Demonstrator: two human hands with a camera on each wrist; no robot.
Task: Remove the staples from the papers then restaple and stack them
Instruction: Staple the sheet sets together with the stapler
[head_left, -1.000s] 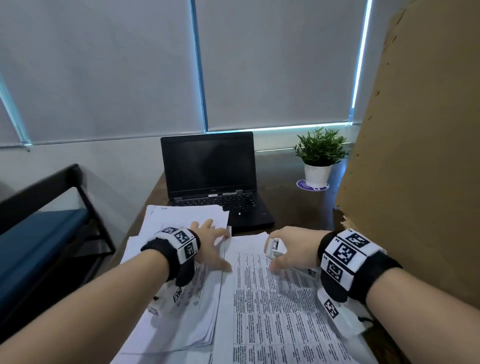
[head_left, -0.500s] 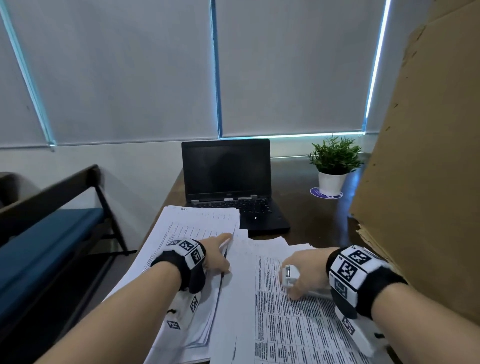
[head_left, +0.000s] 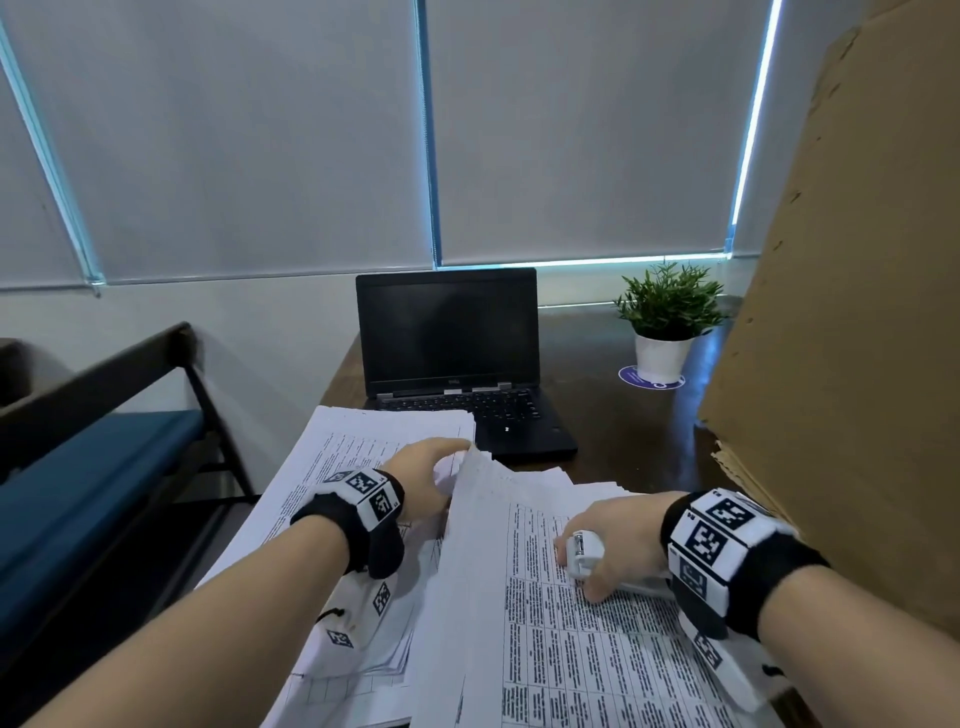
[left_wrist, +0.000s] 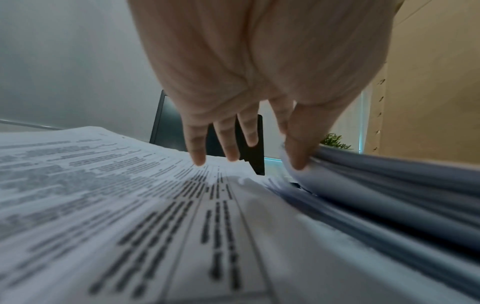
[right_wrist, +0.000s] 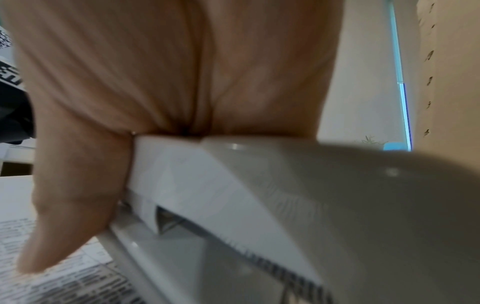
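Two piles of printed papers lie in front of me: a left stack (head_left: 353, 452) and a right stack (head_left: 571, 649). My left hand (head_left: 449, 470) pinches the top left corner of the right stack's upper bundle (head_left: 483, 473) and lifts it. In the left wrist view the thumb and forefinger (left_wrist: 298, 160) pinch that bundle (left_wrist: 389, 185), while the other fingers (left_wrist: 197, 152) stretch out over the left stack (left_wrist: 103, 195). My right hand (head_left: 597, 545) grips a white stapler (head_left: 583, 555) and rests on the right stack. The stapler (right_wrist: 259, 195) fills the right wrist view under the palm.
A black laptop (head_left: 452, 353), open with a dark screen, stands behind the papers on the dark table (head_left: 634, 441). A small potted plant (head_left: 667, 332) is at the back right. A big cardboard sheet (head_left: 857, 312) leans along the right. A blue-cushioned bench (head_left: 78, 478) is on the left.
My left hand went from lying flat on the left stack to pinching and raising the corner of the right bundle. My right hand with the stapler drew back toward me.
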